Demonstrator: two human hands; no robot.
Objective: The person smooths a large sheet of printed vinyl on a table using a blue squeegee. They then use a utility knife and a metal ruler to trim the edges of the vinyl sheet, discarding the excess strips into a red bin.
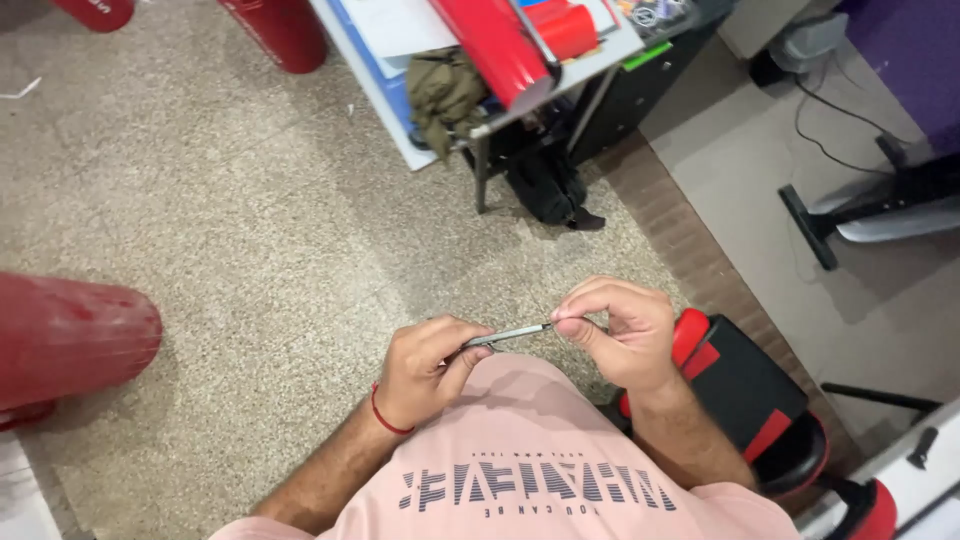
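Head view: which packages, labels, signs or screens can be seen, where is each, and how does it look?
Printed design: on the pink shirt, bottom centre; rows of dark striped letters.
Red roll: on the grey table, top centre; glossy tube with no label showing.
Papers: on the table's left part; white and blue sheets.
No screens or signs are in view.

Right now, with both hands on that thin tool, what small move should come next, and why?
Probably a short pull apart. The left hand pinches one end of the slim grey tool and the right hand pinches its tip, level above the floor. Both grips are already set, so only sliding remains.
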